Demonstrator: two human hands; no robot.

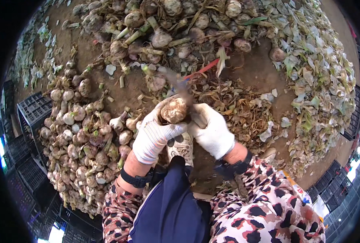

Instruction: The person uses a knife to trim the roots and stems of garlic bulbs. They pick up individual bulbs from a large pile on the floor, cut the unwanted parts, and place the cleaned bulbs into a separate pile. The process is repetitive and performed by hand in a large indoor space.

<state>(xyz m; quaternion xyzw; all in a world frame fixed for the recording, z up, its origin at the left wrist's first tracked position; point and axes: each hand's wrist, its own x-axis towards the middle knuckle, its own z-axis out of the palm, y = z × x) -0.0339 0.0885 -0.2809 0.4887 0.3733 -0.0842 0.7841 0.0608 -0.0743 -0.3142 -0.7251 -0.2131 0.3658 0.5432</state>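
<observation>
My left hand (157,130), in a white knitted glove, holds a garlic bulb (174,110) with its root side showing. Close on the right is my right hand (210,129), also gloved, its fingers curled at the bulb's edge around something mostly hidden. A blurred dark shape (183,91), perhaps a blade, rises from those fingers past the bulb; its kind cannot be told. Beyond the hands lie garlic bulbs with cut stems (161,38). A heap of trimmed bulbs (82,145) is at the left. A red strip (202,70) lies on the soil ahead.
Dry brown peelings and roots (243,109) cover the ground right of my hands. Pale garlic skins (319,76) form a long pile farther right. Black plastic crates (35,109) stand at the left, and more (330,182) at the lower right. My shoe (180,148) is below the hands.
</observation>
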